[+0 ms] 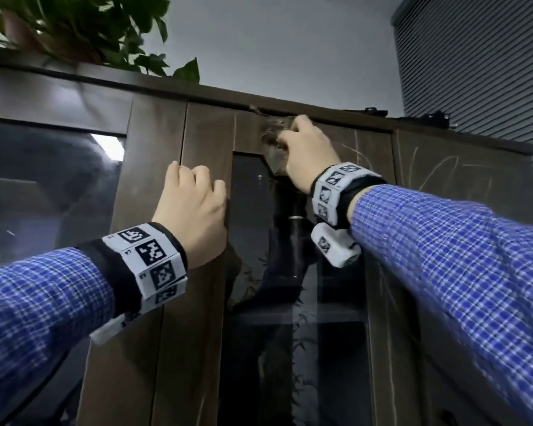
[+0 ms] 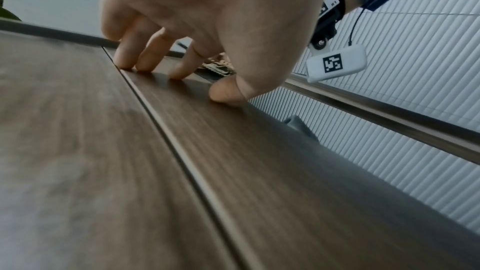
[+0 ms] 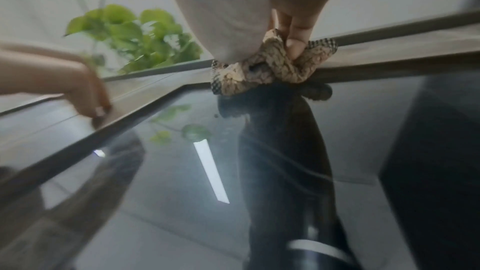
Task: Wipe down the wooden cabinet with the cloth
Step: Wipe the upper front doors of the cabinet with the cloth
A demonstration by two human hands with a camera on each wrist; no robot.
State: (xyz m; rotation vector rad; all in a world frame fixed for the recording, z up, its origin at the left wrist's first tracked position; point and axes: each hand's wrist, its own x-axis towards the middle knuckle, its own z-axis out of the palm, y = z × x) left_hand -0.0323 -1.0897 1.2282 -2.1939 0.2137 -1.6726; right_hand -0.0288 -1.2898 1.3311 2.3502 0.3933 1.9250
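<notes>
A tall dark wooden cabinet [image 1: 154, 142] with glass doors fills the head view. My right hand [image 1: 302, 149] grips a bunched tan checked cloth [image 3: 262, 69] and presses it on the top rail of the middle door's frame, just above the glass pane [image 1: 265, 229]. The cloth [image 1: 273, 139] shows left of my knuckles. My left hand [image 1: 191, 204] rests on the door's left stile, its bent fingertips [image 2: 145, 63] and thumb touching the wood [image 2: 233, 151] and holding nothing. In the right wrist view the left hand [image 3: 85, 89] appears blurred at the left.
A leafy potted plant [image 1: 83, 29] stands on the cabinet top at the left. Small dark objects [image 1: 434, 118] lie on the top at the right. Pale scribble marks [image 1: 419, 167] show on the right-hand door. Grey blinds [image 1: 480, 56] hang at the far right.
</notes>
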